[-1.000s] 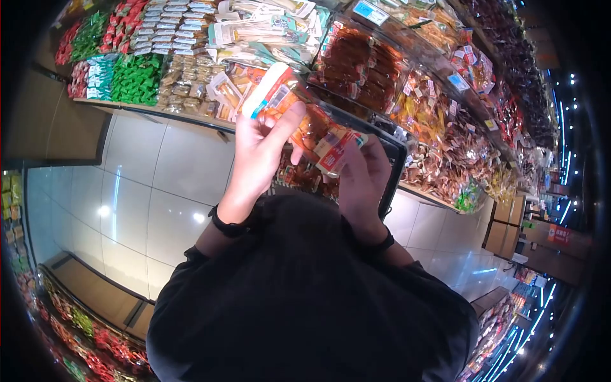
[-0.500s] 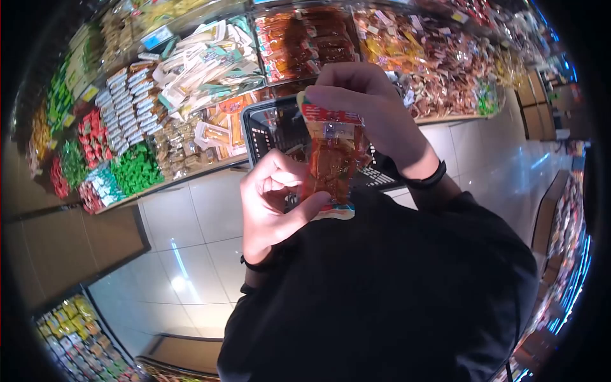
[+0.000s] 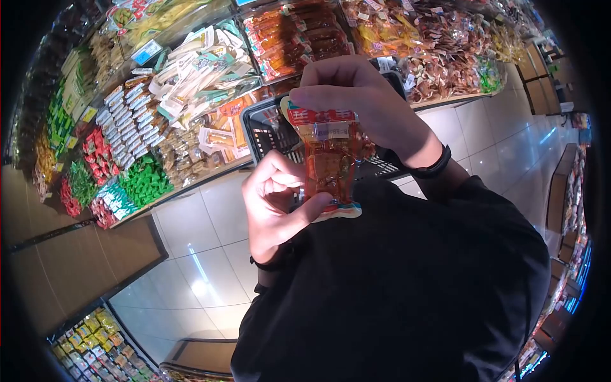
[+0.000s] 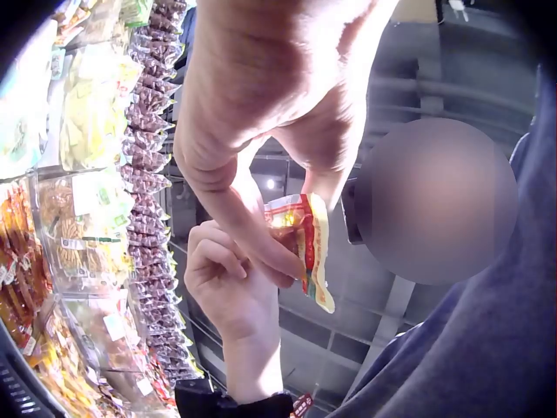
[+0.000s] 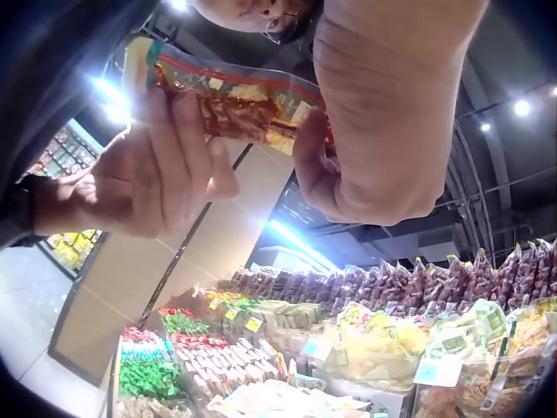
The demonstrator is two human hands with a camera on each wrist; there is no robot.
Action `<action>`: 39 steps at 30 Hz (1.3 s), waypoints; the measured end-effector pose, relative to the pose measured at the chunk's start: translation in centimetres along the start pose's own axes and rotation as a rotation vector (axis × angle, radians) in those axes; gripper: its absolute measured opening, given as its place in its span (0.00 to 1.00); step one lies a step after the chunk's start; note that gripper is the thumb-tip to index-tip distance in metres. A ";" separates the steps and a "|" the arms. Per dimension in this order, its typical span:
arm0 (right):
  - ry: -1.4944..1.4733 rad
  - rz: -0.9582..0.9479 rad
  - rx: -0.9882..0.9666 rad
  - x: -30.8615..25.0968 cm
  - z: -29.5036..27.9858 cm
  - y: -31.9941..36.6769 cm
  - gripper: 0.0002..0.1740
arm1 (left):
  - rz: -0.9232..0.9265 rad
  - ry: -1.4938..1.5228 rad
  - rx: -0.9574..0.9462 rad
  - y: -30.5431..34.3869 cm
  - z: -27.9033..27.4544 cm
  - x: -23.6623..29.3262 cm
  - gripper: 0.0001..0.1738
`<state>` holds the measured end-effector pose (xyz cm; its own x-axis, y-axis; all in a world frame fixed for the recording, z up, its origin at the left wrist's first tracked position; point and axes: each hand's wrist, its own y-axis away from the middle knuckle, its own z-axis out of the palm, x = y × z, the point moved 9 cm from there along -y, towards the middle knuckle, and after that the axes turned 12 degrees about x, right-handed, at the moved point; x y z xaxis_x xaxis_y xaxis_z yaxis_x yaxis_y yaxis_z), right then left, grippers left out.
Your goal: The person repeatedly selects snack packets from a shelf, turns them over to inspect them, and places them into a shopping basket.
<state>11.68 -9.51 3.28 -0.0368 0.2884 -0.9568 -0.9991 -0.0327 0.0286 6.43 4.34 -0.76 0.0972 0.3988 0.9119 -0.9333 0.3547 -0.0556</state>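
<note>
A clear snack packet (image 3: 330,159) with red-brown contents and a red printed band is held upright between both hands in the head view. The left hand (image 3: 273,207) pinches its lower end, thumb across the front. At the top corner, the right hand (image 3: 369,105) grips the packet between thumb and fingers. The left wrist view shows the packet's red and cream edge (image 4: 315,252) by the left hand (image 4: 278,113). Stretched between the left hand (image 5: 161,165) and the right hand (image 5: 383,113), the packet (image 5: 239,113) shows its long side in the right wrist view.
Behind the hands is a black shopping basket (image 3: 250,137), partly hidden. Bins of packaged snacks run along the display, with green packets (image 3: 145,179), white packets (image 3: 207,70) and dark red packets (image 3: 299,41). Tiled floor (image 3: 210,216) lies below the display's edge.
The packet has turned from slanted to upright, and the right hand has risen to its top end while the left is at the bottom. The head view has swung, showing more of the basket.
</note>
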 end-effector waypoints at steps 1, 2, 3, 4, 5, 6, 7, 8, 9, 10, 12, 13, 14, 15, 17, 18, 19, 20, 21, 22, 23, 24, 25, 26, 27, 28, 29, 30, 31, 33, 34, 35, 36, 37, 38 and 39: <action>-0.007 0.009 0.001 0.1 0.0 0.0 0.10 | 0.002 -0.005 0.001 0.0 0.0 0.0 0.21; -0.009 0.009 0.003 0.2 0.0 -0.1 0.10 | 0.004 -0.010 0.001 0.0 0.0 0.1 0.21; -0.003 0.007 -0.004 0.3 0.1 -0.1 0.10 | 0.002 -0.011 0.000 0.0 0.0 0.0 0.21; 0.003 0.003 -0.011 0.3 0.1 0.0 0.10 | 0.004 -0.015 0.002 0.1 0.0 0.0 0.21; 0.001 0.004 -0.009 0.3 0.1 0.0 0.10 | 0.005 -0.018 0.005 0.1 0.0 0.0 0.21; 0.029 0.023 -0.003 0.4 0.1 0.0 0.10 | 0.003 -0.019 0.004 0.1 0.1 0.0 0.21; 0.056 0.043 0.002 0.5 0.0 0.1 0.10 | -0.005 -0.012 0.010 0.1 0.2 0.1 0.21; 0.055 0.044 0.004 0.4 0.1 0.1 0.10 | -0.013 -0.005 0.017 0.1 0.3 0.1 0.21; 0.039 0.034 -0.002 0.2 0.2 0.1 0.10 | -0.015 -0.006 0.016 0.1 0.2 0.0 0.21; 0.023 0.025 -0.007 0.1 0.3 0.1 0.10 | 0.004 -0.011 0.004 0.1 0.1 0.0 0.21; 0.020 0.013 -0.006 0.2 0.3 0.0 0.10 | 0.022 -0.016 -0.010 0.0 0.0 -0.1 0.21; 0.018 0.002 -0.007 0.2 0.2 0.0 0.10 | 0.018 -0.011 -0.011 0.0 0.0 -0.2 0.21; 0.017 0.002 -0.006 0.4 0.2 0.0 0.10 | 0.014 -0.006 -0.012 -0.1 -0.1 -0.3 0.20; -0.009 0.027 0.026 0.7 -0.1 0.0 0.10 | 0.014 -0.006 -0.012 -0.2 -0.3 -0.5 0.20; -0.034 0.049 0.052 1.2 -0.1 0.1 0.10 | 0.029 0.009 0.045 -0.8 -1.3 -0.7 0.19; 0.083 0.021 0.105 1.4 -0.3 0.6 0.11 | 0.047 0.023 0.063 -1.5 -1.6 -0.8 0.17; 0.200 -0.013 0.156 1.5 -0.6 0.9 0.12 | 0.064 0.021 0.113 -2.2 -2.1 -1.0 0.16; 0.254 -0.075 0.078 1.9 0.0 1.2 0.13 | 0.086 0.021 0.162 -3.0 -2.7 -1.3 0.16; 0.249 -0.094 0.097 4.0 -0.6 1.1 0.12 | 0.116 -0.001 0.130 -3.6 -3.6 -2.1 0.15; 0.244 -0.109 0.116 6.2 -1.4 0.9 0.12 | 0.085 -0.049 0.146 -4.1 -4.2 -3.3 0.15; 0.252 -0.122 0.100 7.1 -1.6 0.6 0.12 | 0.049 -0.080 0.140 -4.7 -4.4 -4.3 0.15; 0.301 -0.111 0.161 7.9 -2.6 0.3 0.12 | 0.010 -0.111 0.133 -5.2 -4.6 -5.5 0.15; 0.348 -0.095 0.223 8.6 -3.6 0.0 0.12 | 0.004 -0.144 0.133 -5.6 -5.1 -6.4 0.14; 0.356 -0.101 0.212 9.1 -4.0 -0.8 0.12 | 0.016 -0.139 0.140 -6.0 -5.5 -6.9 0.14; 0.406 -0.111 0.270 9.4 -5.1 -1.9 0.12 | 0.114 -0.375 0.196 -6.3 -6.4 -6.5 0.14; 0.455 -0.120 0.329 9.3 -6.2 -3.0 0.11 | 0.208 -0.613 0.253 -6.3 -7.3 -6.0 0.15; 0.413 -0.166 0.361 8.4 -6.9 -4.2 0.12 | 0.230 -0.863 0.317 -6.4 -8.9 -5.8 0.19; 0.444 -0.208 0.427 8.6 -8.3 -6.1 0.13 | 0.357 -1.019 0.342 -6.5 -10.7 -6.2 0.22; 0.708 -0.432 0.465 6.9 -8.7 -7.5 0.12 | 0.388 -1.090 0.352 -6.5 -11.7 -6.6 0.26; 0.966 -0.673 0.489 5.8 -9.6 -11.2 0.11 | 0.412 -1.145 0.359 -6.3 -13.4 -8.5 0.35; 1.140 -0.905 0.426 5.8 -9.0 -12.8 0.09 | 0.401 -1.129 0.353 -6.1 -14.4 -10.4 0.40; 1.307 -1.139 0.355 6.3 -8.0 -13.8 0.08 | 0.330 -1.090 0.316 -6.1 -15.2 -12.6 0.47; 1.301 -1.147 0.350 6.9 -8.7 -15.8 0.08 | 0.323 -1.057 0.342 -5.8 -15.5 -14.3 0.47; 1.408 -1.162 0.248 7.9 -8.3 -17.7 0.07 | 0.263 -1.083 0.364 -5.6 -15.4 -15.0 0.46; 1.512 -1.169 0.142 9.1 -8.1 -19.3 0.07 | 0.198 -1.108 0.385 -5.4 -15.5 -15.7 0.45; 1.574 -1.160 0.093 9.2 -7.6 -20.4 0.06 | 0.220 -1.127 0.415 -5.5 -15.8 -16.1 0.44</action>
<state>31.91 -13.49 -8.36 0.5275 -0.8414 0.1175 -0.5206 -0.4294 -0.7379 15.44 9.34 -21.61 -0.2380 -0.6136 0.7529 -0.9517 -0.0074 -0.3068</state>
